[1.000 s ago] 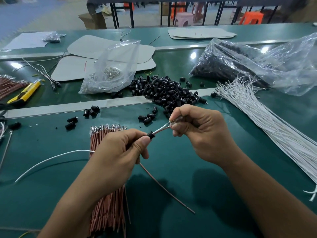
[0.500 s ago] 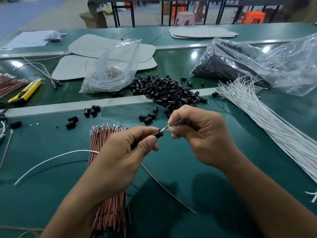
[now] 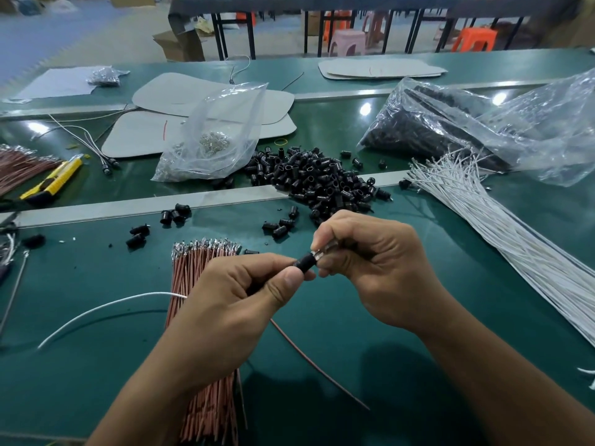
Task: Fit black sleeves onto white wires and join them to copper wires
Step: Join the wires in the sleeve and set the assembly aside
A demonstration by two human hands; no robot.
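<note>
Whereas bare terminal (image 3: 323, 251) showed a second ago, left hand (image 3: 238, 294) pinching black sleeve (image 3: 305, 263) now abuts right hand (image 3: 370, 268) gripping that terminal: sleeve probably nearly seated.

A green worktop (image 3: 96, 365) carries a heap of black sleeves (image 3: 322, 178), bundled copper wires (image 3: 206, 407), a fan of white wires (image 3: 515, 239), plastic bags (image 3: 219, 136) and a yellow utility knife (image 3: 53, 181).

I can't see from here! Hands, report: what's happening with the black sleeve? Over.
Report: left hand pinches black sleeve; right hand grips metal terminal at its mouth; nothing blocking them.
</note>
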